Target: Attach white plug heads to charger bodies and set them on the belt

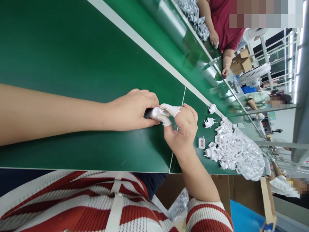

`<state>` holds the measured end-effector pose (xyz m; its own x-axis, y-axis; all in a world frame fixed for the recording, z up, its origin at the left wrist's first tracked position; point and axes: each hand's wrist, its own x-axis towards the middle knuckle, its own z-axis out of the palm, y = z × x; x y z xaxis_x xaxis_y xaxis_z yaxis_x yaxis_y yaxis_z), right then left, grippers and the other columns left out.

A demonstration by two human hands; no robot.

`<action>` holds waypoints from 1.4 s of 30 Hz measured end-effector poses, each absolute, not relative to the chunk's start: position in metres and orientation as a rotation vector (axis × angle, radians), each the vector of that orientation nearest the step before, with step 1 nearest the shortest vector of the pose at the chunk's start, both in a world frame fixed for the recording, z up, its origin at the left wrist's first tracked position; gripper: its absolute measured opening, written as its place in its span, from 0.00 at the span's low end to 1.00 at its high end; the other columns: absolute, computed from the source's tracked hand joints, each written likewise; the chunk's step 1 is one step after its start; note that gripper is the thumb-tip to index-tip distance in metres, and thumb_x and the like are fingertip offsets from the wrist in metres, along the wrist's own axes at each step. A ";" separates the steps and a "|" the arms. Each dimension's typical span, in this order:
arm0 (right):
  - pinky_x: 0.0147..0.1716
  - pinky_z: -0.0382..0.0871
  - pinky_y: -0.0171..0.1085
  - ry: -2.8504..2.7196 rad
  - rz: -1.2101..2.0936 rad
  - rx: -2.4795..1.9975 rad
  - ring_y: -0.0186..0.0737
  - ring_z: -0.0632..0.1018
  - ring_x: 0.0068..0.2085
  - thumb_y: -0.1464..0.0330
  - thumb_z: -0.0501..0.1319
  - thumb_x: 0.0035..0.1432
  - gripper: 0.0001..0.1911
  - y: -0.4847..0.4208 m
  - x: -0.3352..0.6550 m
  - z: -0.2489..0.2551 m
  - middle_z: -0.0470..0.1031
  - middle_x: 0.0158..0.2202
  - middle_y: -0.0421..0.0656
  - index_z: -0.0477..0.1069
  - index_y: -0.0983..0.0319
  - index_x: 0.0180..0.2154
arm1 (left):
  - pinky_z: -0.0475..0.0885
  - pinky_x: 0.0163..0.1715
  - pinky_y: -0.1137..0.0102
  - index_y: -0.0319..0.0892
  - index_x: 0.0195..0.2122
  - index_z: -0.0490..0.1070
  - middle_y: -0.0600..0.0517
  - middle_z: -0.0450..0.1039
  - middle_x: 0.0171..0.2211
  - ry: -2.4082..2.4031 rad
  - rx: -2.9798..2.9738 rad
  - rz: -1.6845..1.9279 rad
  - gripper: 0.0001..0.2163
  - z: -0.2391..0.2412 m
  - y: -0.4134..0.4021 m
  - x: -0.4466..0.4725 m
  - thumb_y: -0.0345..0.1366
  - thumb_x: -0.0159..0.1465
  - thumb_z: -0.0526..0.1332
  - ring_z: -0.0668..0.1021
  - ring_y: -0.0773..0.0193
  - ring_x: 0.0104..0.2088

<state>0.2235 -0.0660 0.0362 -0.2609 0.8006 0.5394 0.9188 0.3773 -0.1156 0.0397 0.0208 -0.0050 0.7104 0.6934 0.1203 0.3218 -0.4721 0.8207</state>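
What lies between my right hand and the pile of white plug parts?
Head view: between the right hand and the pile, loose pieces lie on the green table: an oval cap and a pronged plug.

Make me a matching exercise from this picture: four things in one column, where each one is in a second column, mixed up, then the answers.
Things:
1. small white part
2. heap of white plug parts
3. cardboard boxes
4. white finger cots

Places:
A. stacked beyond the far edge of the green table, beside a co-worker
B. on fingertips of the right hand
C. pinched between the left hand and the right hand
D. lying on the table, right of the right hand

Pairs: 1-C, 2-D, 3-A, 4-B
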 end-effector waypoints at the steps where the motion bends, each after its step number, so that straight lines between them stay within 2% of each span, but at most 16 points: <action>1: 0.62 0.68 0.50 -2.119 -0.310 -1.471 0.44 0.81 0.41 0.66 0.63 0.68 0.06 -0.067 0.223 0.036 0.81 0.35 0.39 0.77 0.52 0.45 | 0.64 0.58 0.55 0.50 0.37 0.79 0.53 0.77 0.44 0.768 2.081 0.581 0.13 -0.005 0.021 0.040 0.52 0.59 0.66 0.77 0.45 0.52; 6: 0.63 0.65 0.51 -2.103 -0.322 -1.533 0.43 0.81 0.40 0.67 0.62 0.67 0.05 -0.068 0.222 0.036 0.81 0.35 0.39 0.77 0.53 0.43 | 0.64 0.58 0.54 0.48 0.37 0.79 0.52 0.77 0.44 0.787 2.099 0.558 0.12 -0.003 0.020 0.040 0.50 0.58 0.67 0.77 0.44 0.54; 12: 0.65 0.62 0.51 -2.058 -0.150 -1.526 0.44 0.82 0.43 0.66 0.62 0.68 0.09 -0.067 0.225 0.028 0.83 0.39 0.40 0.78 0.53 0.48 | 0.65 0.58 0.55 0.49 0.38 0.79 0.52 0.78 0.46 0.752 2.150 0.594 0.15 -0.009 0.021 0.039 0.53 0.60 0.65 0.78 0.46 0.53; 14: 0.66 0.62 0.50 -2.012 -0.129 -1.477 0.43 0.83 0.42 0.66 0.62 0.68 0.11 -0.067 0.225 0.024 0.83 0.38 0.41 0.77 0.54 0.51 | 0.67 0.57 0.55 0.49 0.42 0.79 0.50 0.79 0.47 0.720 2.163 0.626 0.17 -0.010 0.022 0.038 0.54 0.61 0.64 0.78 0.47 0.52; 16: 0.69 0.59 0.49 -1.954 -0.071 -1.482 0.43 0.83 0.45 0.65 0.62 0.68 0.18 -0.067 0.225 0.020 0.84 0.39 0.41 0.73 0.56 0.58 | 0.69 0.56 0.55 0.49 0.50 0.79 0.50 0.81 0.49 0.713 2.138 0.632 0.21 -0.009 0.020 0.037 0.55 0.62 0.64 0.79 0.47 0.52; 18: 0.73 0.54 0.50 -1.916 0.016 -1.535 0.44 0.83 0.50 0.63 0.62 0.69 0.27 -0.066 0.224 0.018 0.86 0.44 0.42 0.64 0.57 0.66 | 0.71 0.56 0.56 0.49 0.53 0.78 0.50 0.81 0.52 0.749 2.064 0.609 0.24 -0.007 0.018 0.037 0.57 0.62 0.66 0.80 0.47 0.52; 20: 0.75 0.49 0.52 -1.913 0.077 -1.589 0.43 0.82 0.56 0.62 0.60 0.70 0.32 -0.063 0.227 0.017 0.85 0.50 0.44 0.56 0.57 0.71 | 0.73 0.53 0.58 0.50 0.51 0.79 0.51 0.82 0.52 0.807 1.975 0.555 0.25 -0.004 0.016 0.037 0.61 0.60 0.67 0.81 0.46 0.51; 22: 0.76 0.44 0.56 -1.862 0.026 -1.671 0.44 0.78 0.61 0.61 0.58 0.71 0.33 -0.057 0.237 0.018 0.82 0.57 0.47 0.53 0.57 0.72 | 0.75 0.49 0.59 0.51 0.48 0.80 0.52 0.84 0.49 0.876 1.897 0.492 0.26 -0.001 0.019 0.039 0.62 0.57 0.68 0.82 0.46 0.48; 24: 0.75 0.39 0.66 -1.685 -0.123 -1.838 0.51 0.73 0.67 0.58 0.58 0.71 0.34 -0.050 0.254 0.019 0.76 0.64 0.53 0.53 0.58 0.73 | 0.75 0.46 0.60 0.51 0.48 0.79 0.53 0.84 0.46 0.972 1.854 0.471 0.26 0.003 0.032 0.043 0.62 0.55 0.70 0.82 0.46 0.45; 27: 0.67 0.34 0.81 -1.311 -0.342 -2.135 0.73 0.57 0.75 0.55 0.65 0.64 0.44 -0.041 0.292 0.022 0.59 0.72 0.69 0.54 0.67 0.72 | 0.73 0.47 0.61 0.46 0.52 0.77 0.52 0.83 0.48 1.187 1.910 0.606 0.28 0.011 0.074 0.049 0.60 0.57 0.69 0.81 0.47 0.47; 29: 0.64 0.31 0.84 -1.148 -0.390 -2.318 0.85 0.46 0.76 0.57 0.70 0.58 0.49 -0.037 0.316 0.024 0.53 0.72 0.79 0.55 0.76 0.70 | 0.71 0.51 0.61 0.41 0.55 0.75 0.50 0.80 0.53 1.346 1.998 0.735 0.29 0.018 0.113 0.049 0.58 0.61 0.65 0.79 0.47 0.52; 32: 0.61 0.28 0.87 -1.011 -0.306 -2.550 0.92 0.37 0.75 0.56 0.70 0.57 0.48 -0.032 0.344 0.026 0.48 0.73 0.81 0.59 0.78 0.68 | 0.64 0.59 0.57 0.37 0.57 0.72 0.50 0.75 0.58 1.516 2.051 0.806 0.28 0.024 0.168 0.041 0.56 0.65 0.62 0.73 0.45 0.59; 35: 0.61 0.31 0.87 -0.854 -0.066 -2.714 0.93 0.35 0.74 0.49 0.67 0.60 0.50 -0.028 0.356 0.025 0.35 0.77 0.76 0.56 0.73 0.71 | 0.60 0.61 0.51 0.33 0.58 0.68 0.45 0.74 0.60 1.650 1.971 0.798 0.31 0.024 0.201 0.035 0.56 0.66 0.62 0.71 0.44 0.62; 37: 0.63 0.40 0.85 -0.770 0.059 -2.772 0.89 0.37 0.75 0.48 0.64 0.63 0.50 -0.025 0.357 0.025 0.30 0.78 0.72 0.52 0.70 0.73 | 0.61 0.62 0.47 0.29 0.59 0.66 0.39 0.74 0.60 1.707 1.911 0.810 0.35 0.020 0.209 0.036 0.59 0.68 0.58 0.72 0.45 0.61; 40: 0.66 0.54 0.74 -0.841 0.028 -2.753 0.81 0.47 0.76 0.54 0.60 0.67 0.43 -0.025 0.352 0.025 0.39 0.77 0.71 0.52 0.73 0.72 | 0.60 0.64 0.46 0.25 0.64 0.61 0.34 0.70 0.63 1.718 1.869 0.874 0.40 0.015 0.206 0.039 0.62 0.69 0.56 0.69 0.44 0.64; 42: 0.67 0.59 0.67 -0.951 -0.029 -2.706 0.75 0.56 0.73 0.60 0.59 0.68 0.37 -0.026 0.348 0.026 0.48 0.74 0.71 0.56 0.75 0.70 | 0.58 0.67 0.48 0.24 0.68 0.55 0.32 0.64 0.67 1.711 1.856 0.929 0.44 0.015 0.199 0.039 0.62 0.68 0.58 0.64 0.42 0.68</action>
